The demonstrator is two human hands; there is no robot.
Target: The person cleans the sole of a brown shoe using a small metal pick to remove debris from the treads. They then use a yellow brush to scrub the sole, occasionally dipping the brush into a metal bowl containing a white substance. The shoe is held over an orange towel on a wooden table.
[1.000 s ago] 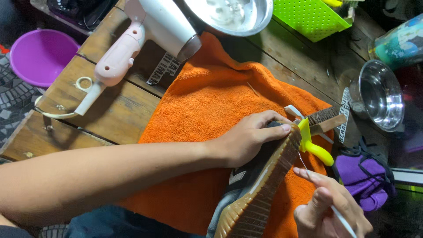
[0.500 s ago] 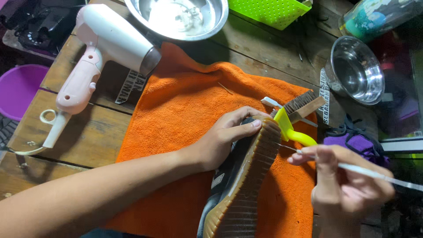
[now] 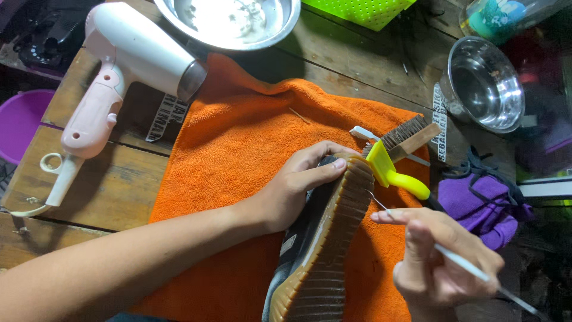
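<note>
A dark shoe with a tan ridged sole (image 3: 330,238) lies on its side on an orange towel (image 3: 238,155). My left hand (image 3: 298,185) grips the shoe near the toe, fingers curled over the upper. My right hand (image 3: 438,262) pinches a thin white-handled pick (image 3: 459,262), held like a pen. Its fine metal tip touches the sole's edge near the toe. Just past the toe lie a yellow-handled brush (image 3: 396,173) and a wooden brush with dark bristles (image 3: 411,136).
A pink and white hair dryer (image 3: 128,71) rests on the wooden table (image 3: 101,191) at the left. Two steel bowls (image 3: 232,18) (image 3: 485,83) sit at the back, beside a green basket (image 3: 360,9). A purple cloth (image 3: 482,206) lies at the right, a purple tub (image 3: 21,122) at the far left.
The view has shifted closer over the shoe. My right hand has brought the pick's tip down to the sole's edge. My left hand keeps its grip on the shoe.
</note>
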